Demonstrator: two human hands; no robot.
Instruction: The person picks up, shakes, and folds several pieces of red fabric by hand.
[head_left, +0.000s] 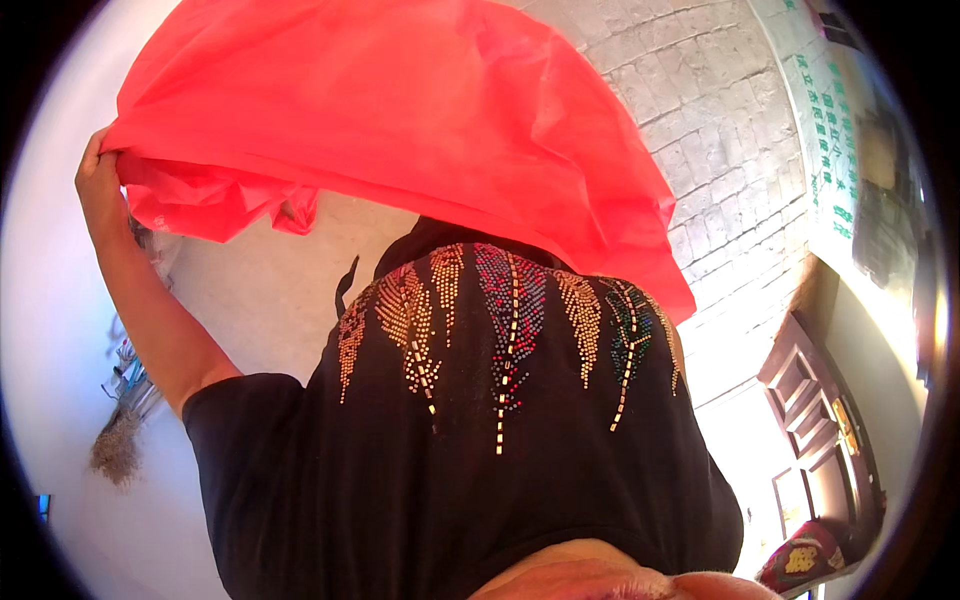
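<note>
A large sheet of red plastic, perhaps a bag, spreads across the upper part of the view in front of my body. My left hand grips its left edge, with that arm stretched out to the side. Below this grip a crumpled flap of the same plastic hangs down. The sheet's right end reaches past my right side. My right hand is out of view, and the red plastic covers the area in front of my right side. I wear a black short-sleeved top with bead-like decoration.
Brick paving lies beyond the sheet at the upper right. A straw broom is on the left, beside blurred items. On the right are a brown panelled door with a gold-coloured handle, a white surface bearing green writing, and a red patterned textile.
</note>
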